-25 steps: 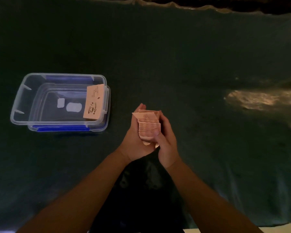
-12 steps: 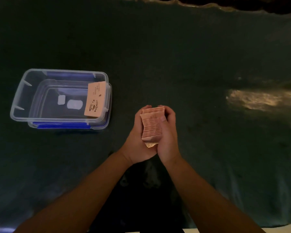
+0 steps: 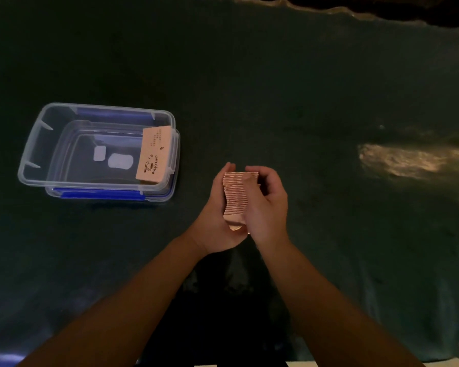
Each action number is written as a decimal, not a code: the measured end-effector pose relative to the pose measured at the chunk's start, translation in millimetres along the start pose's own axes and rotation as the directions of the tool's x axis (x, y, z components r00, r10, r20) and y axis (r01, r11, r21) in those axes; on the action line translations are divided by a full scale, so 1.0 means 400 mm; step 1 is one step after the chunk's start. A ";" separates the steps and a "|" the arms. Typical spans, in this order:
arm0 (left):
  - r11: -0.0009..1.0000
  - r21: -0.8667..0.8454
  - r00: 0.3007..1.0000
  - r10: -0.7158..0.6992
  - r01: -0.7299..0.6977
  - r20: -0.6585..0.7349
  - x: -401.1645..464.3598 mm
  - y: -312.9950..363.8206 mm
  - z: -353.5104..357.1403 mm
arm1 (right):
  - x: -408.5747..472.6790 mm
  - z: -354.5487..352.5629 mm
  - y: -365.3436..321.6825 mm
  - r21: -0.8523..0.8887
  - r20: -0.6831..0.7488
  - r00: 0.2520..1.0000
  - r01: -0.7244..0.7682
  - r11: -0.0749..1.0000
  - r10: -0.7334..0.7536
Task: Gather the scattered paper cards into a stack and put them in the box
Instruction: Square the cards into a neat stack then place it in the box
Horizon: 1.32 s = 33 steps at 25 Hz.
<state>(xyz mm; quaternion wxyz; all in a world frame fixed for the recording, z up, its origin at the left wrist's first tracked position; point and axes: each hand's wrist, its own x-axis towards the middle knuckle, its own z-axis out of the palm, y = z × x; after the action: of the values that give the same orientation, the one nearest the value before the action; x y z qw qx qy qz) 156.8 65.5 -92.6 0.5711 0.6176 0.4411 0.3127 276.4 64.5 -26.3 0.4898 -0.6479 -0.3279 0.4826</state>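
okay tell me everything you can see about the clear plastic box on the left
The box is a clear plastic rectangular tub with rounded corners, open on top, seemingly nested on its blue-trimmed lid. It sits flat on the dark green cloth, left of both hands and apart from them. Inside, one pink card printed with a coffee cup leans against the right wall. Two pale patches show on the bottom.

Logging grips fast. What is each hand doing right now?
Left hand: closed on the pinkish stack of paper cards.
Right hand: closed on the same stack.
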 end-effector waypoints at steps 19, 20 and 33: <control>0.995 0.086 0.996 0.062 -0.056 -0.071 0.012 -0.002 0.009 | 0.005 -0.024 -0.007 0.218 0.314 0.940 -0.204 0.954 0.129; 0.994 0.091 0.995 0.061 -0.054 -0.075 0.012 0.001 0.008 | 0.003 -0.027 -0.001 0.211 0.323 0.940 -0.183 0.960 0.108; 0.981 -0.074 0.977 -0.185 0.178 -0.106 0.052 0.104 -0.110 | 0.069 -0.128 0.013 -0.292 0.567 0.822 0.153 0.944 0.043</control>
<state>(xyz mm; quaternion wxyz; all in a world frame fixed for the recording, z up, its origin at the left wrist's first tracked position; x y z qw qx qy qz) 134.2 105.0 -47.5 0.5911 0.5377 0.5168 0.3073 333.3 71.6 -36.8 0.2707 -0.5371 -0.5520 0.5775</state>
